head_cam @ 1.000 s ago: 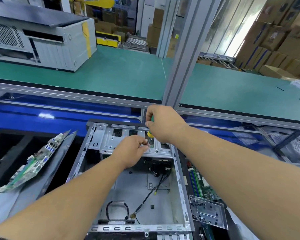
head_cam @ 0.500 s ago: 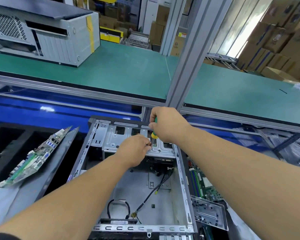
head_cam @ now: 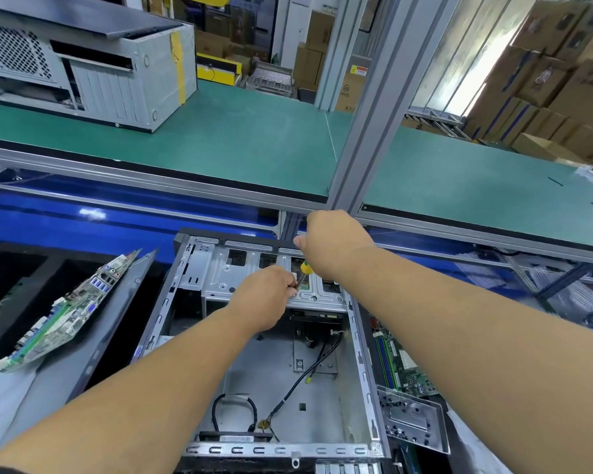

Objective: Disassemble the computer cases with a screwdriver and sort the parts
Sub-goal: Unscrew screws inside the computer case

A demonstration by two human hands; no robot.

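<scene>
Now we are working a screw on the drive cage at the far end of the open case.

Nearest us, the computer case (head_cam: 326,398) holds only loose cables (head_cam: 308,374). Beyond, our left hand (head_cam: 264,295) pinches the screwdriver (head_cam: 304,270) near its tip on the drive cage (head_cam: 220,275); our right hand (head_cam: 332,244), farther off, wraps the handle, its shaft slanting down and toward us. Motherboards (head_cam: 62,319) lie outside, either side.

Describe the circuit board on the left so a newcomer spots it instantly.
Start at the open grey metal computer case in the centre. Left of it a grey panel leans over a black bin. The green circuit board lies tilted on it, its silver and blue ports along one edge.
</scene>
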